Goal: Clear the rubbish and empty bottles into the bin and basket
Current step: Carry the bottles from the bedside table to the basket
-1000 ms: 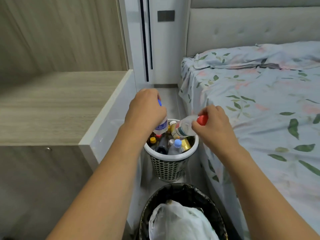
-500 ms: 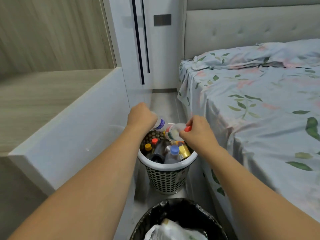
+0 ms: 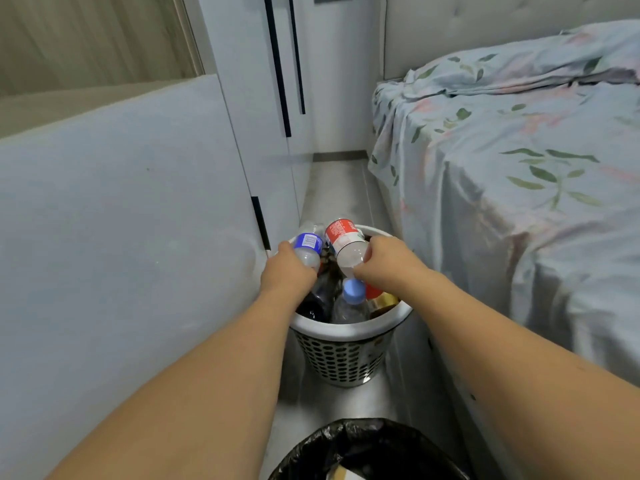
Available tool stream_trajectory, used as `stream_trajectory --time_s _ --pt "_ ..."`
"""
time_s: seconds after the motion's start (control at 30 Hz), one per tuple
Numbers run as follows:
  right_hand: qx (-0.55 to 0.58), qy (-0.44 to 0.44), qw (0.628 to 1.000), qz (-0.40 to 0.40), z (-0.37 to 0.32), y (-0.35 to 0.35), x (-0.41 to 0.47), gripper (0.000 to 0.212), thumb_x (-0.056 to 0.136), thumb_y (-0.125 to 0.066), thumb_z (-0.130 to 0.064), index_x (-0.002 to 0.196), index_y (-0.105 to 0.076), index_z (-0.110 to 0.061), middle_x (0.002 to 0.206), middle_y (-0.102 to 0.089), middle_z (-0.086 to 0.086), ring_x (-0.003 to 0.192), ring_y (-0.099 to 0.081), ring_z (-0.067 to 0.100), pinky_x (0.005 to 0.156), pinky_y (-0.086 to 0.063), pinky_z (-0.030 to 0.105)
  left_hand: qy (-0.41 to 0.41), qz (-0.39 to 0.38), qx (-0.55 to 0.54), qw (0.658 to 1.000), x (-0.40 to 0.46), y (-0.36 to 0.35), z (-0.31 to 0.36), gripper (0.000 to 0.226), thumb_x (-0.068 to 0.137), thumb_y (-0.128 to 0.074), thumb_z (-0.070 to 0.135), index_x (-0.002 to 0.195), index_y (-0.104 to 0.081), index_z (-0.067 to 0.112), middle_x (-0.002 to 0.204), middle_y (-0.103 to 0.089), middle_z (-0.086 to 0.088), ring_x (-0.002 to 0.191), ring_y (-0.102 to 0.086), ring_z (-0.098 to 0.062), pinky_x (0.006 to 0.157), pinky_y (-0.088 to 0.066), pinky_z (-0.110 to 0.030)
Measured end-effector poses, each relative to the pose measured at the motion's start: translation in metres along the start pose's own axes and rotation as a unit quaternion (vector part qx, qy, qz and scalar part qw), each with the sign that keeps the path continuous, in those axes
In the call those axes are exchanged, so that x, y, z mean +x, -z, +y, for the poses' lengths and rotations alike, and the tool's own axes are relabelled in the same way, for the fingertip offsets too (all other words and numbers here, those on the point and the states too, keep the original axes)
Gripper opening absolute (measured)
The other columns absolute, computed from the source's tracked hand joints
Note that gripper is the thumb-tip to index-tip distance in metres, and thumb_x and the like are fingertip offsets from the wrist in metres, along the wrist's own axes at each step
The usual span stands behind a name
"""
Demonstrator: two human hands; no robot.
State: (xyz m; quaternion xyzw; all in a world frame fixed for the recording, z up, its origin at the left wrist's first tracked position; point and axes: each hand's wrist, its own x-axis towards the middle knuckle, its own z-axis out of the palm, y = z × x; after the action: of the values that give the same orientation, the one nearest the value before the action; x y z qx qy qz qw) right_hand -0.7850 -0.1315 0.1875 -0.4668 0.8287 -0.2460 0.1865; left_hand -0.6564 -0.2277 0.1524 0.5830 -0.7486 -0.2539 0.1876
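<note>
A basket (image 3: 346,355) of bottles (image 3: 351,303) is wedged between a cabinet (image 3: 121,220) on the left and a bed (image 3: 519,168) on the right, with a bin (image 3: 367,445) placed before it.

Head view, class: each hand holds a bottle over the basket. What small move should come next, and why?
Probably loosen each grip and let go. The left hand holds the blue-labelled bottle and the right hand the red-labelled bottle, both already above the white basket.
</note>
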Motion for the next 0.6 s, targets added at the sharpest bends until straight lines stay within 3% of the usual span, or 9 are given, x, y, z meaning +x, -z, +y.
stream_trajectory --time_s 0.07,0.17,0.33,0.6 --pt "-0.022 0.0 1.0 -0.002 0.006 0.001 0.004 0.01 0.083 -0.057 -0.024 0.082 -0.056 -0.013 0.084 -0.058 0.004 0.081 -0.057 0.023 0.069 -0.043 0.032 0.003 0.006 0.002 1.0 0.002 -0.005 -0.004 0.055 0.081 -0.067 0.04 0.122 -0.046 0.012 0.117 -0.059 -0.014 0.103 -0.058 -0.034 0.082 -0.047 -0.036" --pt "-0.023 -0.015 1.0 0.002 0.014 -0.001 0.008 0.03 0.079 -0.063 -0.021 0.107 -0.057 -0.011 0.096 -0.059 0.005 0.087 -0.057 0.023 0.068 -0.042 0.031 0.011 0.008 0.012 1.0 0.002 -0.003 -0.006 0.055 0.078 -0.068 0.038 0.122 -0.045 0.014 0.116 -0.058 -0.014 0.101 -0.058 -0.033 0.079 -0.047 -0.035" --pt "-0.023 -0.015 0.999 0.022 0.017 -0.006 0.007 0.033 0.08 -0.061 -0.025 0.11 -0.055 -0.015 0.103 -0.061 0.005 0.09 -0.059 0.024 0.075 -0.052 0.034 0.008 0.014 0.045 0.999 0.002 0.001 -0.004 0.056 0.079 -0.065 0.032 0.125 -0.043 0.01 0.12 -0.053 -0.015 0.107 -0.055 -0.035 0.083 -0.049 -0.038" --pt "-0.004 0.011 0.997 0.072 0.01 0.0 -0.005 0.046 0.083 -0.062 -0.02 0.127 -0.049 -0.016 0.118 -0.058 0.006 0.095 -0.058 0.024 0.077 -0.051 0.034 -0.029 0.041 0.079 0.996 -0.011 0.014 -0.006 0.045 0.09 -0.05 0.035 0.124 -0.045 0.007 0.12 -0.052 -0.016 0.106 -0.055 -0.033 0.083 -0.047 -0.04"
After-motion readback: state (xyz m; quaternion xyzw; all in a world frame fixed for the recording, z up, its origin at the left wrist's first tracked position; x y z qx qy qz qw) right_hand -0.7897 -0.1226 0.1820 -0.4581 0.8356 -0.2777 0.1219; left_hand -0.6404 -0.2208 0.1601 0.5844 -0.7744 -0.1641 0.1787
